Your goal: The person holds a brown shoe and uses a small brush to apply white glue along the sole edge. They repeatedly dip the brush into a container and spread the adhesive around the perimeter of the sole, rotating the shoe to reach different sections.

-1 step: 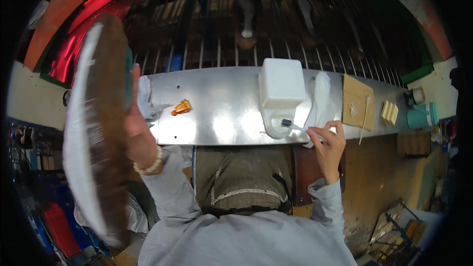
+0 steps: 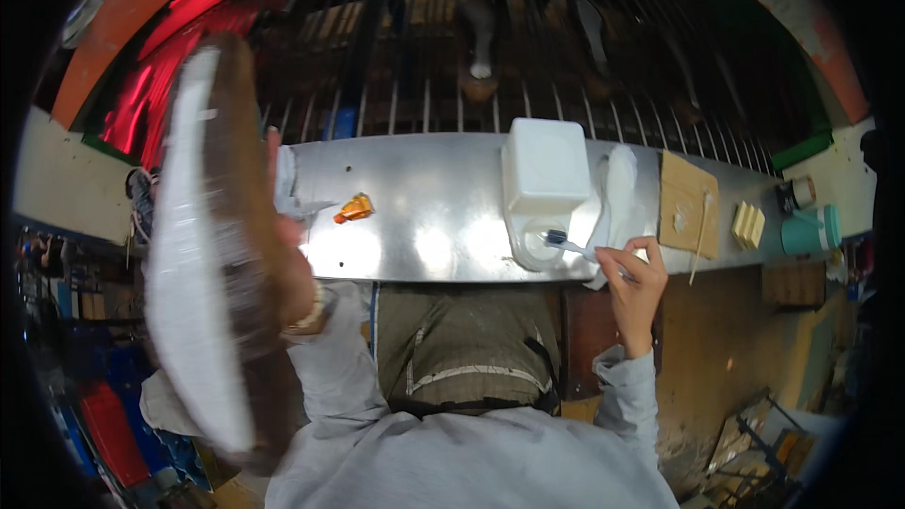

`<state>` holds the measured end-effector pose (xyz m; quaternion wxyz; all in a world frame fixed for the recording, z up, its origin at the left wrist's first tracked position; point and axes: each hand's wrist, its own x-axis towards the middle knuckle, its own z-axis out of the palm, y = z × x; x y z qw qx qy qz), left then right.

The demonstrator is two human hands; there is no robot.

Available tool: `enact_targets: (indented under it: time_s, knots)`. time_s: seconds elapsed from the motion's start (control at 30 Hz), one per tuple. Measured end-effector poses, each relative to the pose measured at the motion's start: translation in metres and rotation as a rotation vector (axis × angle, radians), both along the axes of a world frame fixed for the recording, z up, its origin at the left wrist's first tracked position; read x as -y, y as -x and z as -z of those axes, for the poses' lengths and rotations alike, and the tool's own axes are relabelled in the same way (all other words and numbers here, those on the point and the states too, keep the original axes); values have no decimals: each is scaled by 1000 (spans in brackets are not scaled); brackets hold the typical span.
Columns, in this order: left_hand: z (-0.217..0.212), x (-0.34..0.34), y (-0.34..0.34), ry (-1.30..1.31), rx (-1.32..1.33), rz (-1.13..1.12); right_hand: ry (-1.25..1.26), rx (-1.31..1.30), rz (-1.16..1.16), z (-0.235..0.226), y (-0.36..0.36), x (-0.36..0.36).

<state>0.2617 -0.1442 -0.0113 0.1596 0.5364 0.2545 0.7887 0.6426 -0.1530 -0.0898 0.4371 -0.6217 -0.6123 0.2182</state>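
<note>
My left hand (image 2: 300, 273) grips a brown shoe (image 2: 253, 254) from its right side, the fingers partly hidden behind it. Its white sole (image 2: 200, 273) is turned to the left, and the shoe is smeared by motion. My right hand (image 2: 637, 285) pinches the handle of a toothbrush (image 2: 575, 247). The dark bristles are over the small round dish at the front of a white plastic dispenser (image 2: 549, 165); whether they touch it, I cannot tell.
On the metal bench (image 2: 424, 226) lie a crumpled orange tube (image 2: 354, 208), a white insole-shaped piece (image 2: 617, 193), brown cardboard (image 2: 686, 207) with a stick, and yellowish blocks (image 2: 748, 225). A teal cup (image 2: 811, 231) stands at the right. Behind runs a barred rack (image 2: 424, 104) holding several shoes.
The shoe in my left hand has turned, so more of its white sole shows and less of my hand. The view has shifted slightly; the toothbrush stays at the dish.
</note>
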Motion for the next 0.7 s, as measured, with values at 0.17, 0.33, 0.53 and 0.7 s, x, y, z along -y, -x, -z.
enact_targets:
  time_s: [0.17,0.33,0.53,0.7]
  knots:
    - [13,-4,-35,-59,-21,-164,-239,-170,-148,-71,28,-18]
    - [2,0,-58,-31,-89,-182,-496,-115,-409,-125,74,-17]
    - [-3,18,-65,48,-210,-113,-673,-11,-389,-147,94,-31]
    - [-3,32,-70,100,-268,18,-760,12,-346,-156,95,-42]
